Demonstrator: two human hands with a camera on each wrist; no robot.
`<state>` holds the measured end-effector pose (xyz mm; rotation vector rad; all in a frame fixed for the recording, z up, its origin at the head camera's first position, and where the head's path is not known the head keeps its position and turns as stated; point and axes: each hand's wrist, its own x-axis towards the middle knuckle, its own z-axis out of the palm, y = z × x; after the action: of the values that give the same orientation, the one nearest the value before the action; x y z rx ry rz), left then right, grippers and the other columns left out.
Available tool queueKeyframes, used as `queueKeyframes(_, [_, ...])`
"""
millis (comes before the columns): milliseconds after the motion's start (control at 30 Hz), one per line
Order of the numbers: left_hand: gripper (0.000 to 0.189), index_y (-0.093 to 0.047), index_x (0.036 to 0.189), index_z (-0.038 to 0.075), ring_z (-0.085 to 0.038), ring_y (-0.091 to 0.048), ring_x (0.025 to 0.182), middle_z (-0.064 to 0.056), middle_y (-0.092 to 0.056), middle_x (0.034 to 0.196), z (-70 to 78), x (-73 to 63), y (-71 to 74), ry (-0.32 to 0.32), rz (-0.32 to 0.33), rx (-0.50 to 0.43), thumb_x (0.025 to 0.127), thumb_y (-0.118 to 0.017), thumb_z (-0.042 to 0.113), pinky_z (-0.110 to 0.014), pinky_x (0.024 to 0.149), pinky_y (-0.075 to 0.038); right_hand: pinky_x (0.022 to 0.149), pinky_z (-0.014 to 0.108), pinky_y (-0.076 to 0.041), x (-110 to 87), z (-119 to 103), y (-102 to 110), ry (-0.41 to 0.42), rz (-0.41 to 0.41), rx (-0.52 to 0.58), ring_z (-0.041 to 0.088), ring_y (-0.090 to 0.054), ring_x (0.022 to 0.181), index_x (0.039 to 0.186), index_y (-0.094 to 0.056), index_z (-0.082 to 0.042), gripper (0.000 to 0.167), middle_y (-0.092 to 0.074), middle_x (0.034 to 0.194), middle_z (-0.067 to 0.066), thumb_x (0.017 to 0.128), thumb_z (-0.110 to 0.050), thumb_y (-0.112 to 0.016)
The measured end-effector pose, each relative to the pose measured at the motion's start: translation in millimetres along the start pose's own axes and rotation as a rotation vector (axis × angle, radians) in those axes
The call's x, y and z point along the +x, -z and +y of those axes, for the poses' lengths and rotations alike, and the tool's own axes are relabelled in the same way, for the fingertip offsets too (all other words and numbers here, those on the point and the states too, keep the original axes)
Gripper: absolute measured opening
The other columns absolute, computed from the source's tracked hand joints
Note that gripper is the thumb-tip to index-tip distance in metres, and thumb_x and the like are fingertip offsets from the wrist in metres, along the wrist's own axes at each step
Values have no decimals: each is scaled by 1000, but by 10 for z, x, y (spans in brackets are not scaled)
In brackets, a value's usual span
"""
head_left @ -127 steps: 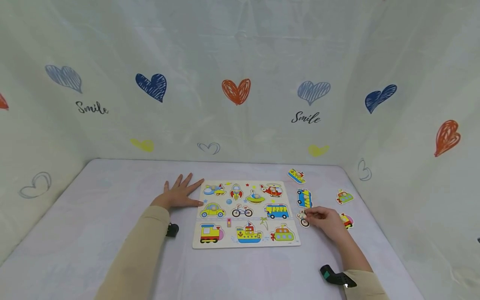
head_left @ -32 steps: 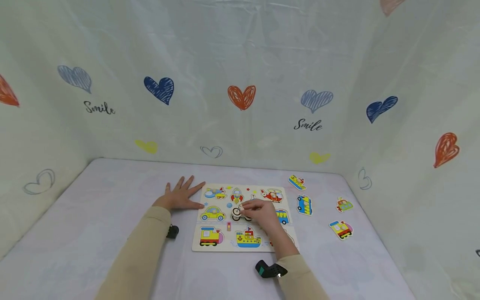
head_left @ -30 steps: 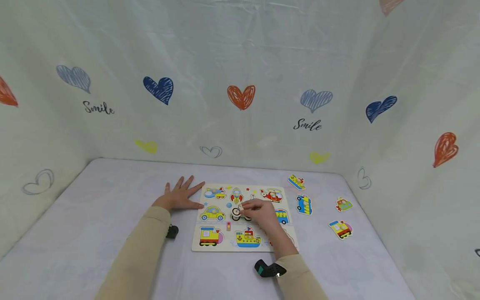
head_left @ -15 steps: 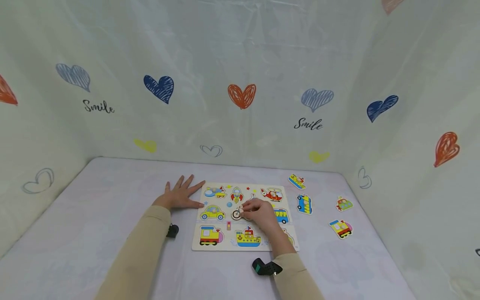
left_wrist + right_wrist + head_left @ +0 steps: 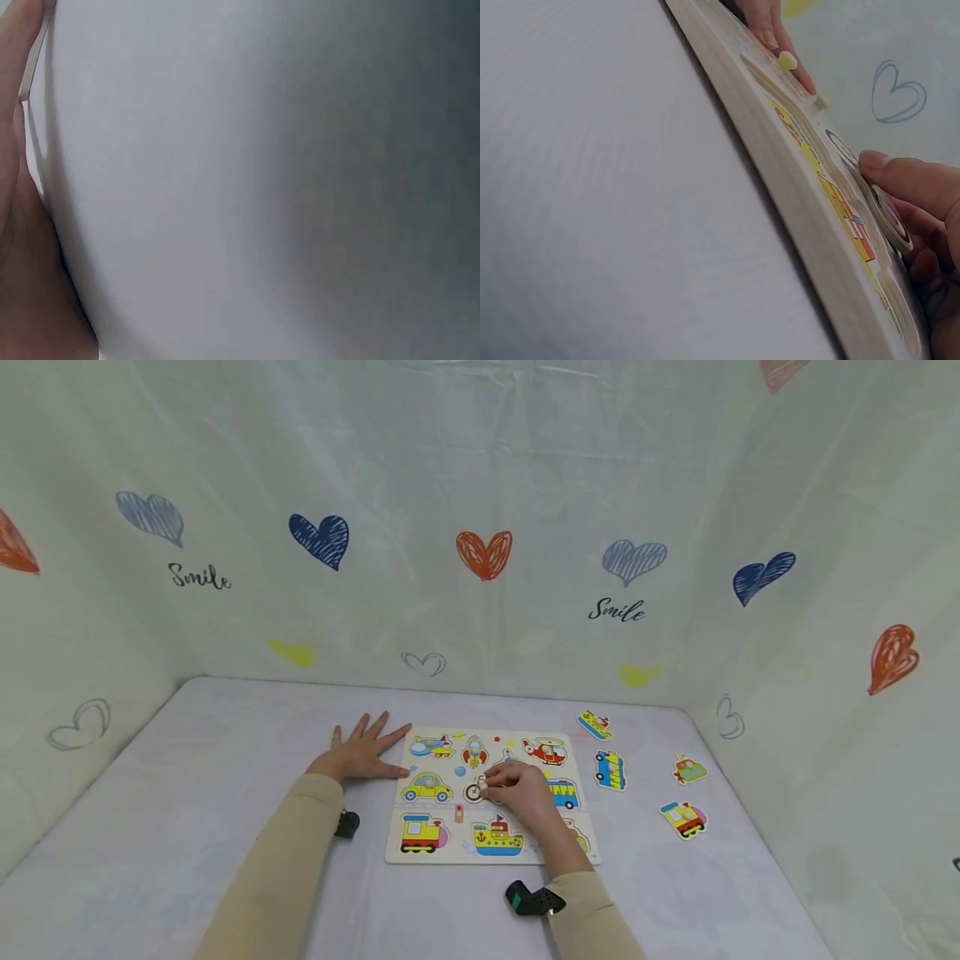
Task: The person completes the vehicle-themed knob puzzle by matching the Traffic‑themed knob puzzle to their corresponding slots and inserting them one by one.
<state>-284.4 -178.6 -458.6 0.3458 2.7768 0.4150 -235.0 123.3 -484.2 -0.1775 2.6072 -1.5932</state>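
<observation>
My left hand (image 5: 362, 753) lies with fingers spread at the left edge of the puzzle board (image 5: 459, 850), its thumb and index tip right at the rim. With thumb and fingertips my right hand (image 5: 527, 792) pinches a bicycle puzzle piece (image 5: 472, 790) over the bicycle picture in the board's middle row. The right wrist view shows this piece (image 5: 892, 221) close against the board, a wheel showing below the thumb. My right hand hides part of the piece and of the flying saucer and bus pictures. In the left wrist view, only part of my left hand (image 5: 22, 247) shows.
Right of the board lie loose pieces: a ship (image 5: 595, 725), a bus (image 5: 611, 771), a submarine (image 5: 688, 769) and a train (image 5: 683, 819). Knobs (image 5: 787, 60) stand up from pieces in the board. A curtain with hearts (image 5: 483, 635) hangs behind the table.
My right hand has brought the bicycle piece leftward from beside the board to its middle row. Over the last second the piece shifts slightly there. My left hand stays put.
</observation>
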Motion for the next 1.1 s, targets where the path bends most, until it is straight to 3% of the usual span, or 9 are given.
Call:
queueKeyframes(267, [97,-26,155,22,-47,7,144,-20,-2,161,3,-10,-27,13,15,-35,79,-65,66,-71,105,9,78,26,-52,0,19,-2,25,-12,-13,16,-58,104,83,-79,-18,9,-66,103,-9,78,-23,-83])
queueKeyframes(533, [93,-35,151,12,-49,3,143,-22,-13,159,39,-31,-94,1,124,-152,77,-75,53,-72,105,8,81,29,-50,-1,8,1,20,-4,-26,16,-57,101,82,-78,-18,7,-64,103,-9,79,-22,-83])
queueKeyframes(833, [85,-39,148,3,-47,-4,144,-24,-23,156,158,-127,-145,53,202,-316,79,-80,30,-65,110,4,78,30,-47,12,12,-5,34,7,-57,17,-53,93,81,-77,-19,7,-61,98,-8,79,-23,-83])
queueKeyframes(933, [83,-39,148,3,-47,-7,144,-25,-28,154,181,-154,-166,72,224,-380,79,-80,25,-63,112,-1,74,30,-45,4,10,-5,38,11,-72,17,-52,91,81,-77,-20,7,-60,97,-8,79,-23,-83])
queueKeyframes(1100, [74,-46,143,3,-45,-26,139,-24,-41,146,199,-186,-221,88,285,-427,80,-80,22,-59,111,-22,68,28,-45,-19,-9,-10,-3,5,-83,17,-52,86,80,-76,-24,7,-58,94,-7,79,-24,-83])
